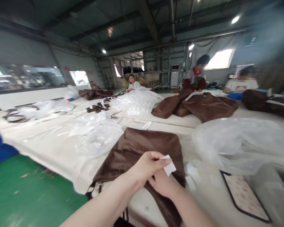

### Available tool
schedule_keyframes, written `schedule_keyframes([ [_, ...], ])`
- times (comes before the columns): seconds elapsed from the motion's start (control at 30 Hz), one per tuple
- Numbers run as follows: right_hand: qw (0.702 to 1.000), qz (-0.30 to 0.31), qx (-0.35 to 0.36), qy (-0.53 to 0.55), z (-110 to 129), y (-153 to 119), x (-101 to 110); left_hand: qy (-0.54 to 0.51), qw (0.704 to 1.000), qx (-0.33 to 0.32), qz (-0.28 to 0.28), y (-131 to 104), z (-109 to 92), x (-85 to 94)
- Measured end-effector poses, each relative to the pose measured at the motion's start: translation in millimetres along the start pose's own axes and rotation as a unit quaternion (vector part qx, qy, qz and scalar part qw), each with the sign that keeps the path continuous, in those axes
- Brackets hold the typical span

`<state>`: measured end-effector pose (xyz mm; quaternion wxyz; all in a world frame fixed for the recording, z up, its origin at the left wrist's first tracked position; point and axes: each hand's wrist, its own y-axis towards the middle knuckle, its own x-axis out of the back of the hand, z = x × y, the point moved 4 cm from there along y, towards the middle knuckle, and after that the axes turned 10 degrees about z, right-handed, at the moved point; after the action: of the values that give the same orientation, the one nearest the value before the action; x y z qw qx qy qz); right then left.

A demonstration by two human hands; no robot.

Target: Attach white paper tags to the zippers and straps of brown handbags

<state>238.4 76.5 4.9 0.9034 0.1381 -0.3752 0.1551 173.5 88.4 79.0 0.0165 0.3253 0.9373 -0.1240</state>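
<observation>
Over a brown fabric piece [142,142] lying on the table, my two hands meet. My left hand [150,165] pinches a small white tag [168,166] between thumb and fingers. Just beneath and behind it is my right hand [162,183], close to the tag; its fingertips are largely hidden by the left hand, so its grip does not show. The brown piece reaches toward the near table edge, with dark cords at its left corner.
Clear plastic bags lie at left [97,135] and right [241,143]. A dark-edged patterned panel [247,197] rests at the right. More brown fabric [208,105] lies behind, and several people are across the table [44,135]. Blue containers [2,151] stand at far left.
</observation>
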Motion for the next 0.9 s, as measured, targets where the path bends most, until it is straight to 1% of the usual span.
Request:
schedule_keyframes([
  [0.03,1.0,0.008,0.014,-0.02,0,0,-2,-0.026,0.999,-0.02,-0.014,-12,2,14.5],
  [0.1,0.997,0.018,0.051,-0.053,-1,3,-4,-0.054,0.994,-0.059,-0.068,-36,8,44.2],
  [0.2,0.993,0.007,0.089,-0.077,-5,8,-6,-0.053,0.984,-0.083,-0.152,-67,23,82.4],
  [0.3,0.993,-0.035,0.086,-0.069,-11,10,-5,-0.038,0.973,-0.081,-0.215,-89,42,109.5],
  [0.37,0.995,-0.063,0.064,-0.051,-15,10,-4,-0.027,0.968,-0.078,-0.237,-97,53,121.4],
  [0.47,0.994,-0.102,0.012,-0.021,-20,9,-2,-0.001,0.971,-0.065,-0.23,-99,64,130.7],
  [0.53,0.992,-0.126,-0.019,-0.01,-21,8,1,0.011,0.97,-0.066,-0.233,-97,64,134.2],
  [0.63,0.986,-0.156,-0.053,-0.024,-22,5,12,-0.017,0.967,-0.089,-0.237,-90,51,135.5],
  [0.73,0.977,-0.169,-0.099,-0.079,-21,-1,26,-0.051,0.973,-0.089,-0.208,-74,38,129.1],
  [0.77,0.974,-0.162,-0.121,-0.106,-20,-4,29,-0.055,0.976,-0.088,-0.192,-66,36,125.4],
  [0.83,0.963,-0.124,-0.169,-0.17,-16,-8,29,-0.039,0.983,-0.088,-0.154,-48,38,116.5],
  [0.9,0.944,-0.073,-0.215,-0.24,-12,-11,21,-0.01,0.99,-0.084,-0.116,-29,48,107.9],
])
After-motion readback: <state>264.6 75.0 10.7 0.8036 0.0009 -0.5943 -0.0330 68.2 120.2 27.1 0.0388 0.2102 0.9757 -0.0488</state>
